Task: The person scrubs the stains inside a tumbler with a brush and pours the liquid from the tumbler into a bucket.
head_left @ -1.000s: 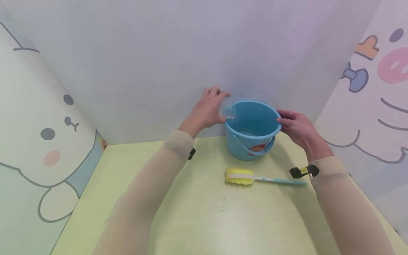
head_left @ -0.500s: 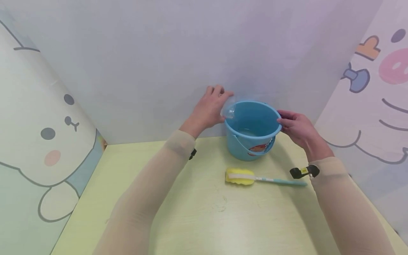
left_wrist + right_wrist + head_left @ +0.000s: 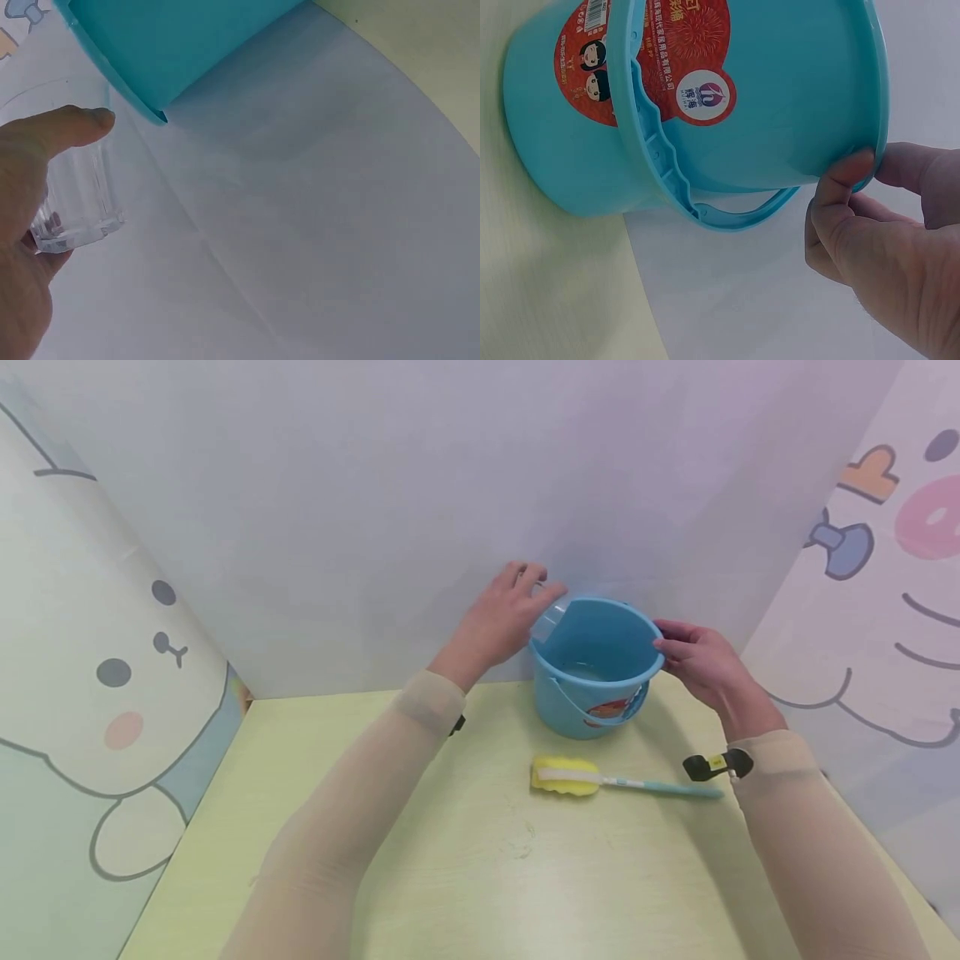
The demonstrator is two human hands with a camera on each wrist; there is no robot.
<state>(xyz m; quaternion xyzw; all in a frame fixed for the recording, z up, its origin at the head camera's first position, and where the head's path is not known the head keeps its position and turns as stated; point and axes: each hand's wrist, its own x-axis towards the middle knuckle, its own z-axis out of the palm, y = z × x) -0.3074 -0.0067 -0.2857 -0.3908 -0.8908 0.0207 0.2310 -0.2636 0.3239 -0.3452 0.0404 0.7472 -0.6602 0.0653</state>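
Observation:
My left hand [image 3: 498,618] holds a clear cup [image 3: 551,620] at the left rim of a blue bucket [image 3: 592,702], the cup tilted toward the bucket's mouth. In the left wrist view the thumb lies along the side of the transparent cup [image 3: 82,180], which has a thick ridged base. My right hand [image 3: 705,664] pinches the bucket's right rim, thumb on one side and fingers on the other, as the right wrist view shows. The bucket stands upright on the table, its handle [image 3: 656,142] hanging down beside a red label [image 3: 667,60]. A little water seems to lie at its bottom.
A yellow sponge brush [image 3: 566,776] with a teal handle lies on the pale table [image 3: 465,860] in front of the bucket. Just behind the bucket rises a white wall [image 3: 360,527]. Cartoon-printed panels [image 3: 97,635] flank the table on both sides.
My left hand has moved slightly right with the cup, which now tilts further over the bucket's rim. The right hand and the bucket stay where they were.

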